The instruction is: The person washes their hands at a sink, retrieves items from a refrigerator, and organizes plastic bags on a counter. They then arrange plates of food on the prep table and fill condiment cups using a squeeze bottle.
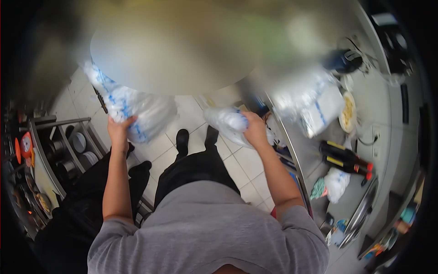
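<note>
My left hand [119, 132] is closed on the edge of a bulky white plastic bag [137, 112] with blue print, which hangs out over the floor. On the other side, my right hand [256, 129] grips a bunched clear plastic bag [226, 119]. Something whitish shows at the grip, but I cannot make out what it is. Both bags are apart from each other. A large blur across the top of the view hides the upper part of the left bag.
On the right counter are white packages with blue print [319, 107], a bowl of yellowish food [348, 112], a dark bottle with a red cap [346, 160] and a knotted white bag [336, 184]. A person in black [77, 214] stands at left, by a shelf with dishes [78, 142].
</note>
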Motion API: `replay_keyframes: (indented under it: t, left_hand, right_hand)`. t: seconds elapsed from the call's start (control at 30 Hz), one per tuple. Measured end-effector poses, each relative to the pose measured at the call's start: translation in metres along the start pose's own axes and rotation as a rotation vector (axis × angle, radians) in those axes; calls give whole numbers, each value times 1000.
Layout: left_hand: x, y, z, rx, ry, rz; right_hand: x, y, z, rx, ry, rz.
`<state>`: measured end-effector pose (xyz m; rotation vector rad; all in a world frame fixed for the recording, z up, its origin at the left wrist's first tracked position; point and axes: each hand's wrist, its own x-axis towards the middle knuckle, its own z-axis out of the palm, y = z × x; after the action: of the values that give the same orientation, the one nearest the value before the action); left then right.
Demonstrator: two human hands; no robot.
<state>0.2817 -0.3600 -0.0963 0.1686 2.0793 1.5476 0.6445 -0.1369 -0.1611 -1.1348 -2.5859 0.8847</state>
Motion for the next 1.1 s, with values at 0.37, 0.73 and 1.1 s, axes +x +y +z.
replay_keyframes:
  t: [0.37,0.73,1.1]
  left_hand:
    - [31,-162,-48,-17,287,-398]
    - [59,-191,-56,-119,308,-525]
    - [70,-186,-55,-201,181,-480]
  right_hand:
    - [136,172,323,-358,-504,-264]
    - [228,78,336,-306,-42,66]
    - [251,120,390,-951,-395,180]
